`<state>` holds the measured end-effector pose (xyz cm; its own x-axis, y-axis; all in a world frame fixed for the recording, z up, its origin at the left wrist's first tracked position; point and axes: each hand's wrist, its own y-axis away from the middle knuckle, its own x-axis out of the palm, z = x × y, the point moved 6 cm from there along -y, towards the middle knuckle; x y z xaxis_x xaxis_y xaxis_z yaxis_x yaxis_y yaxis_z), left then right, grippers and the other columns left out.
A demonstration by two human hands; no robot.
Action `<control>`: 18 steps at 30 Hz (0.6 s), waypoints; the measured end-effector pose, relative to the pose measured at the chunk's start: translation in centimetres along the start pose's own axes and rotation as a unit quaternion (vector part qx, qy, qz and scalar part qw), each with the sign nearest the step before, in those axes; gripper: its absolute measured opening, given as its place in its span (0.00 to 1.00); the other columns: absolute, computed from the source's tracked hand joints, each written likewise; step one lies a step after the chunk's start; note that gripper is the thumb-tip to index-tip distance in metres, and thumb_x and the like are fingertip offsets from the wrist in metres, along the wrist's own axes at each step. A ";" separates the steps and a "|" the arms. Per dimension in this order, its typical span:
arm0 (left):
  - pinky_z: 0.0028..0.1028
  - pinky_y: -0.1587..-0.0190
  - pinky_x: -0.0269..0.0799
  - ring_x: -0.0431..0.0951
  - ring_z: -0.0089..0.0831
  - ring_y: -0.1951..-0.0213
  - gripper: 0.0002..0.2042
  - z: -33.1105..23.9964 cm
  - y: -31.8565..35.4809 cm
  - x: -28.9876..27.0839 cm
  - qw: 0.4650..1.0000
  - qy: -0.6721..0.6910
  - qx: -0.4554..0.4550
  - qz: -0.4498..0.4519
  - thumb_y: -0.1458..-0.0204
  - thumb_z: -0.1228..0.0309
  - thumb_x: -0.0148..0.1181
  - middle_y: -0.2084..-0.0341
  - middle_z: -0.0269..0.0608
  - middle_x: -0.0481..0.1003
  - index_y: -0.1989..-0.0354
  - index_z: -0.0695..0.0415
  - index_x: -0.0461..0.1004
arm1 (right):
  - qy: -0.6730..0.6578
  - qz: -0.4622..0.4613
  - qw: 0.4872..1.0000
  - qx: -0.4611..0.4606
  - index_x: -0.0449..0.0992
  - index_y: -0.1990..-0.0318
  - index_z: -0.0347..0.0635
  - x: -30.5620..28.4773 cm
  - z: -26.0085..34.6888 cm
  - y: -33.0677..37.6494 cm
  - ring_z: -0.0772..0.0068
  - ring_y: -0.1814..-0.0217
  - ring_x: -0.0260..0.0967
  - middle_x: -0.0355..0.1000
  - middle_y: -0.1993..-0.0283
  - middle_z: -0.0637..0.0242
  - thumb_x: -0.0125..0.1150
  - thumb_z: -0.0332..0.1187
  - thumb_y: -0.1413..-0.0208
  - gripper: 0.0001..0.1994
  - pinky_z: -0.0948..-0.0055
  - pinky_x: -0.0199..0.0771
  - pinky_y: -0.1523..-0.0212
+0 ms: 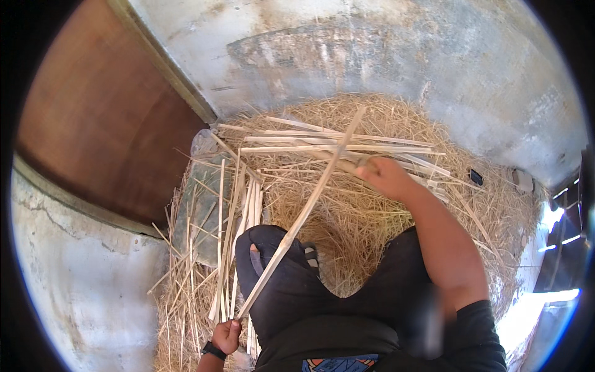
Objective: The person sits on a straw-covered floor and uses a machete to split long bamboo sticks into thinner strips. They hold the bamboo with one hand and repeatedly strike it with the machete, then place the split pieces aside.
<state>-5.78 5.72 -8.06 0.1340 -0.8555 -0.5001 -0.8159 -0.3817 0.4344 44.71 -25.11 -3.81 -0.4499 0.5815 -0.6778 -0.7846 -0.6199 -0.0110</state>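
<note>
My left hand [227,336], low in the view beside my left leg, is closed around the near end of a long, pale bamboo strip [296,226]. The strip slants up and away to the right, crossing over my left thigh. My right hand [387,177] is closed beyond my right knee, just right of the strip's far part. A brownish, narrow piece [339,159] runs leftward from its fingers; its kind cannot be made out. Behind it, several split bamboo strips [282,149] lie sideways on the straw. More strips [249,208] lie lengthwise left of my left knee.
Dry straw [353,214] covers the floor around my legs. A grey slab [201,208] lies at left beside a brown door [105,118]. A stained wall [396,49] rises behind. A small black object [476,177] and a pale block [522,181] are at right.
</note>
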 end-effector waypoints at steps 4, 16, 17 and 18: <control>0.31 0.75 0.62 0.63 0.22 0.80 0.26 0.5 -0.4 0.6 0.999 -0.032 -0.003 -0.009 0.32 0.52 0.46 0.88 0.31 0.64 0.79 0.60 0.69 | 0.162 0.163 0.965 -0.127 0.77 0.62 0.39 3.6 6.8 3.0 0.62 0.68 0.72 0.72 0.72 0.60 0.54 0.63 0.39 0.30 0.60 0.73 0.62; 0.37 0.78 0.63 0.68 0.36 0.84 0.27 -0.7 -0.4 0.8 0.990 -0.117 0.060 -0.058 0.33 0.52 0.45 0.89 0.43 0.66 0.80 0.60 0.68 | 0.020 0.020 0.998 -0.056 0.75 0.64 0.38 0.8 3.0 0.0 0.62 0.72 0.68 0.69 0.75 0.59 0.56 0.62 0.40 0.29 0.58 0.68 0.68; 0.38 0.78 0.64 0.70 0.40 0.85 0.26 -0.7 -0.1 0.7 0.987 -0.134 0.064 -0.061 0.33 0.53 0.46 0.89 0.45 0.67 0.80 0.60 0.69 | 0.046 0.062 0.994 -0.083 0.75 0.64 0.37 2.2 4.4 1.0 0.61 0.71 0.69 0.71 0.74 0.57 0.56 0.62 0.40 0.30 0.57 0.69 0.66; 0.39 0.79 0.65 0.71 0.44 0.85 0.25 -1.0 -0.1 0.6 0.984 -0.150 0.070 -0.067 0.34 0.53 0.47 0.89 0.47 0.67 0.80 0.60 0.69 | 0.073 0.102 0.986 -0.111 0.76 0.64 0.36 3.1 6.1 1.9 0.59 0.70 0.71 0.72 0.73 0.55 0.56 0.62 0.41 0.31 0.56 0.70 0.65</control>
<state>-5.01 4.89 -7.67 0.0904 -0.6519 -0.7529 -0.8750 -0.4130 0.2526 39.22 -21.28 -1.49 -0.5092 0.3606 -0.7814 -0.5640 -0.8257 -0.0135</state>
